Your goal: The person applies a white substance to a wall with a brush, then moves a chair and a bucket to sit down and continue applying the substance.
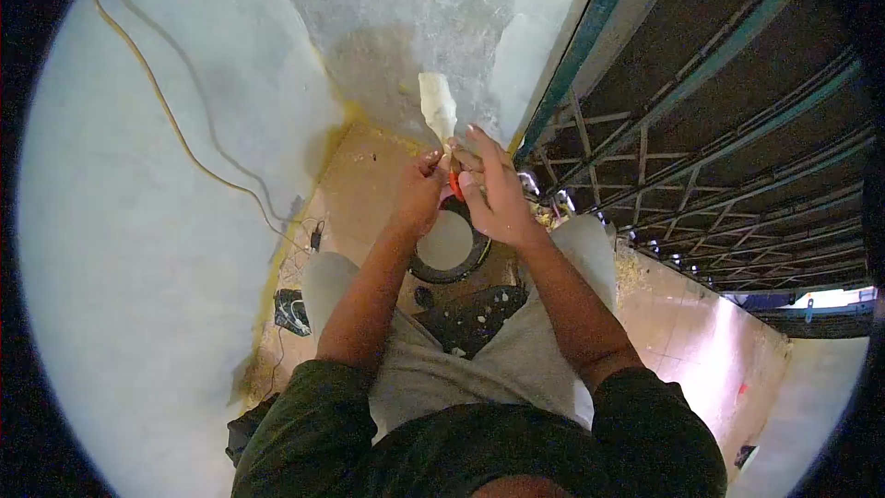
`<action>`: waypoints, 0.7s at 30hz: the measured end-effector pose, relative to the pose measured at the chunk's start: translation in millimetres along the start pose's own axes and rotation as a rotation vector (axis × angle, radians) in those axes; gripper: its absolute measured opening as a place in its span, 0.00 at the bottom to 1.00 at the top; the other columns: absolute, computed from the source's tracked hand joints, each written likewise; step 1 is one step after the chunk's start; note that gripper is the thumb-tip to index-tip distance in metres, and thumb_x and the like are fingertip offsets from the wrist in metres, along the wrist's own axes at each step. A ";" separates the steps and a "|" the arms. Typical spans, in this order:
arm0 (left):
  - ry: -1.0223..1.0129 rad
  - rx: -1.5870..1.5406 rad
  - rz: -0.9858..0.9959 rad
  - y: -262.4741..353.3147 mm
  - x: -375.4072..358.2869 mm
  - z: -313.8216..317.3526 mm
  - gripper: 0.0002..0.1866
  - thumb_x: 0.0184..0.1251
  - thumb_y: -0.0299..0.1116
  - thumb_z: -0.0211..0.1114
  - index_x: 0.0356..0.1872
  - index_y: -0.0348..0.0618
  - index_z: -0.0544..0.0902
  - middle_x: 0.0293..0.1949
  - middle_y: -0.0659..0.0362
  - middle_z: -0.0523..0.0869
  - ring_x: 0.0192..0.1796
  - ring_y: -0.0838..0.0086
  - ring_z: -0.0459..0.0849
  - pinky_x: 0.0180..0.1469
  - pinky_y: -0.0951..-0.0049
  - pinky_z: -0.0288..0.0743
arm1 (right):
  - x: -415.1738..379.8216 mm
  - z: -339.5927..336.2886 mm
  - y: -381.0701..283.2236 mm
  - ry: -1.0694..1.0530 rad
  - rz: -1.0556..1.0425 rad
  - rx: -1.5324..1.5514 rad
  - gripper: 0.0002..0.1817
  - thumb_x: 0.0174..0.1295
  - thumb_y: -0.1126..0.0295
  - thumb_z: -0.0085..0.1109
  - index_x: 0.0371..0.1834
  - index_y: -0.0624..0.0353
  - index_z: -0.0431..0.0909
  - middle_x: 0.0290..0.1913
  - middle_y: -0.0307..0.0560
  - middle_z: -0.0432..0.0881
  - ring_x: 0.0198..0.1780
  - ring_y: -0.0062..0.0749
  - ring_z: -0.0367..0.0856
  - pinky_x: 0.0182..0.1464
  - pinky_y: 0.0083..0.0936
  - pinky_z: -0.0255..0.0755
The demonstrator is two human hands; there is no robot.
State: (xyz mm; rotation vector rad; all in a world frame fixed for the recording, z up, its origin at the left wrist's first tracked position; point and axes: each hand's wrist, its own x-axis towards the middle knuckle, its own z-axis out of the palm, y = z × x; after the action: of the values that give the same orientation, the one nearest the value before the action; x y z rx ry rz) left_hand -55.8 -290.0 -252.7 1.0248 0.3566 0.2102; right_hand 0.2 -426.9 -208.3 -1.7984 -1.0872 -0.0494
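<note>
Ahead of my body a pale, whitish piece (pixel 437 103) with a rough, carved-looking surface stands up, its narrow lower end between my hands. My left hand (pixel 422 189) closes round that lower end, fingertips pinched together. A small tool with a red handle (pixel 454 182) lies between the two hands. My right hand (pixel 498 192) has its thumb against this handle and its fingers bent over toward the pale piece's base; the tool's working end is hidden by the fingers.
Below my hands stands a round black-rimmed container (pixel 447 242) with a pale disc inside. Light crumbs lie on a black sheet (pixel 475 318) between my legs. A metal folding gate (pixel 682 148) rises at right; a yellowish cable (pixel 171 120) hangs on the left wall.
</note>
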 end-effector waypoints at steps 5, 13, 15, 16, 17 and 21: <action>-0.046 0.059 -0.016 3.7 2.0 1.8 0.13 0.71 0.30 0.50 0.52 0.35 0.72 0.44 0.56 0.80 0.41 0.74 0.81 0.43 0.73 0.80 | 1.7 -9.4 6.2 -0.040 0.086 0.284 0.28 0.69 0.62 0.41 0.67 0.67 0.51 0.51 0.58 0.77 0.55 0.48 0.73 0.58 0.37 0.62; -0.074 -0.212 -0.043 -8.0 25.2 27.0 0.12 0.73 0.40 0.46 0.36 0.43 0.71 0.28 0.64 0.73 0.24 0.82 0.67 0.24 0.80 0.63 | 11.6 -30.3 79.0 0.477 0.168 0.499 0.22 0.72 0.60 0.37 0.60 0.65 0.61 0.45 0.54 0.76 0.46 0.35 0.80 0.56 0.33 0.63; -0.068 -0.015 0.011 9.1 33.4 50.8 0.13 0.73 0.41 0.47 0.34 0.44 0.72 0.25 0.65 0.72 0.23 0.82 0.67 0.23 0.81 0.63 | 15.0 -32.9 93.3 0.518 0.192 0.528 0.21 0.72 0.60 0.37 0.59 0.65 0.62 0.43 0.52 0.77 0.45 0.34 0.80 0.55 0.31 0.64; -0.051 0.174 0.058 17.4 38.5 63.0 0.14 0.73 0.42 0.47 0.33 0.44 0.73 0.22 0.66 0.71 0.22 0.82 0.67 0.23 0.81 0.62 | 16.7 -34.5 95.7 0.542 0.199 0.511 0.19 0.72 0.62 0.38 0.58 0.64 0.62 0.38 0.49 0.78 0.42 0.31 0.79 0.53 0.29 0.66; -0.053 0.175 0.062 23.9 46.0 74.8 0.14 0.73 0.42 0.47 0.33 0.44 0.73 0.22 0.66 0.71 0.22 0.82 0.67 0.23 0.81 0.62 | 17.9 -35.8 98.2 0.566 0.207 0.493 0.17 0.71 0.63 0.40 0.57 0.63 0.63 0.34 0.46 0.80 0.39 0.28 0.79 0.50 0.27 0.67; -0.236 0.193 0.127 42.5 87.6 119.9 0.12 0.68 0.43 0.50 0.30 0.49 0.74 0.18 0.69 0.67 0.17 0.82 0.62 0.19 0.80 0.57 | 21.1 -36.5 108.7 0.597 0.201 0.496 0.16 0.71 0.64 0.40 0.56 0.63 0.65 0.32 0.45 0.80 0.36 0.26 0.78 0.47 0.24 0.68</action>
State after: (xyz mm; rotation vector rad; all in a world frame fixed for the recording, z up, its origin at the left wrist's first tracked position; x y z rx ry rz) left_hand 71.0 -334.5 -176.6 1.2501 0.0983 0.1693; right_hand 102.6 -452.1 -258.0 -1.3060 -0.4367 -0.1685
